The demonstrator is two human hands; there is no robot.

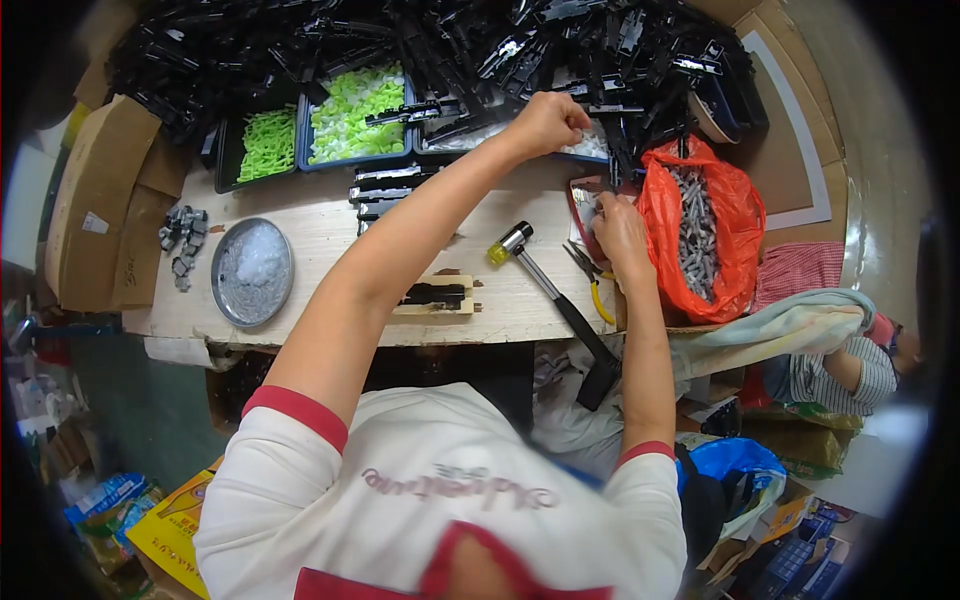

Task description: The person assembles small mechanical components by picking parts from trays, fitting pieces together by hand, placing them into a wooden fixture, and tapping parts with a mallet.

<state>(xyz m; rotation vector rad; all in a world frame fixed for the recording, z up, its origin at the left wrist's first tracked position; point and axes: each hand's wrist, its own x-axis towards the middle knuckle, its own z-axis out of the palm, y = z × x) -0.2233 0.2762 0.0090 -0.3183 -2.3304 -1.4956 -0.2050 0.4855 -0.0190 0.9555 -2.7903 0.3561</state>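
My left hand (548,122) is stretched across the bench, its fingers curled into a pinch beside a tray of small white parts (590,146). Whatever sits between those fingertips is hidden. Lower and to the right, my right hand (620,235) has bent fingers at a small red-edged tray (583,205); its fingertips are close together and what they hold cannot be made out. Right beside it stands a red plastic bag (743,205) full of grey parts (697,235). Pliers with yellow handles (592,275) and a black-handled mallet (545,285) lie nearby.
Black plastic assemblies (400,40) are heaped along the back. Bins hold bright green pieces (355,110) and green sticks (267,143). A round metal dish (215,285), dark metal pieces (183,240) and a wooden fixture (465,295) are on the bench. Another person (850,375) is at right.
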